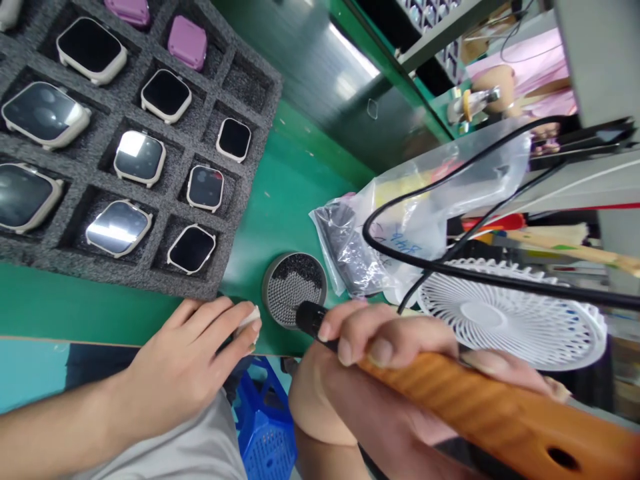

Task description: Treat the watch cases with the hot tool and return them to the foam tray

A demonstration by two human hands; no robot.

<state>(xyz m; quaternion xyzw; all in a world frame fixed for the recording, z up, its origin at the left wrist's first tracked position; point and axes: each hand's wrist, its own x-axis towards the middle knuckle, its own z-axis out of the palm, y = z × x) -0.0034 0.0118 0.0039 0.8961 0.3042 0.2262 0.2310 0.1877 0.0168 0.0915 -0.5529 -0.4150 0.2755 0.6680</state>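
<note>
While your left grip (185,353) is pinching a soft white wad (249,325), your right grip (395,340) is wrapping firmly around the stiff wooden handle (480,400) of a black-tipped tool (311,318).

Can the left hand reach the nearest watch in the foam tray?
Probably yes: the left hand is beside the foam tray and nothing blocks the watch, though its fingers hold a white piece.

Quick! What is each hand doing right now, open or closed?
Left hand: closed, pinching a small white scrap.
Right hand: closed, holding an orange ribbed-handled tool with a black tip.
</note>
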